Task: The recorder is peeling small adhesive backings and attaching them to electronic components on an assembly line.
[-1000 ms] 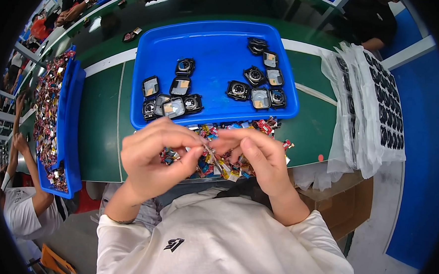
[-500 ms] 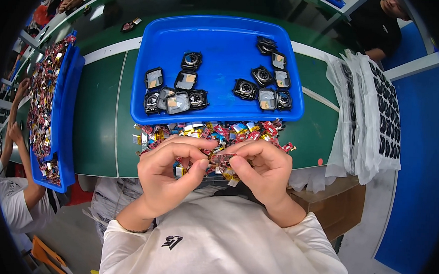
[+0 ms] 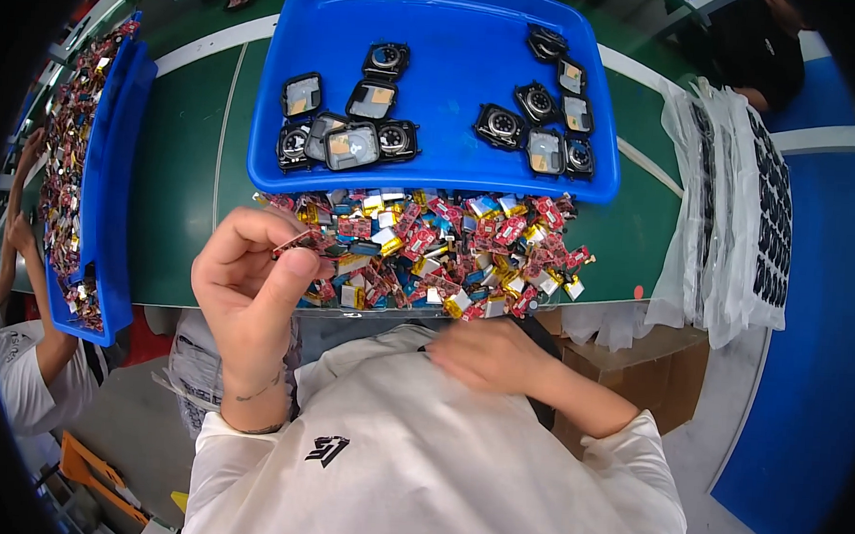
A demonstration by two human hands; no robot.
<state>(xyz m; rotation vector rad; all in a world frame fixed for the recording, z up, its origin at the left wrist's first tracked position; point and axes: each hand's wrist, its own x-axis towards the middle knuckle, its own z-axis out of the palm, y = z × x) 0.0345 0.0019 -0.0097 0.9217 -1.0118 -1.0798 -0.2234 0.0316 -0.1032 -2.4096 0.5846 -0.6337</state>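
Observation:
My left hand (image 3: 242, 291) is closed, pinching a small red circuit board (image 3: 296, 242) between thumb and fingers. It is at the left end of a loose pile of red circuit boards and silver-and-yellow battery cells (image 3: 419, 242) along the table's near edge. My right hand (image 3: 489, 355) is low in front of my shirt, just below that edge. Motion blurs it and its fingers are mostly hidden, so what it holds cannot be seen. Beyond the pile is a blue tray (image 3: 442, 179) with black watch cases in two groups, the left one around a grey-lined case (image 3: 353, 147).
At the left, a long blue bin (image 3: 112, 192) is heaped with similar boards, and another person's arms (image 3: 36, 266) reach beside it. White plastic sheets of black parts (image 3: 740, 216) hang over the table's right end. A cardboard box (image 3: 649, 380) stands below.
My hands have parted. The left has moved left with the circuit board, and the right has let go of it and dropped toward my shirt. The view has shifted, showing more of the pile.

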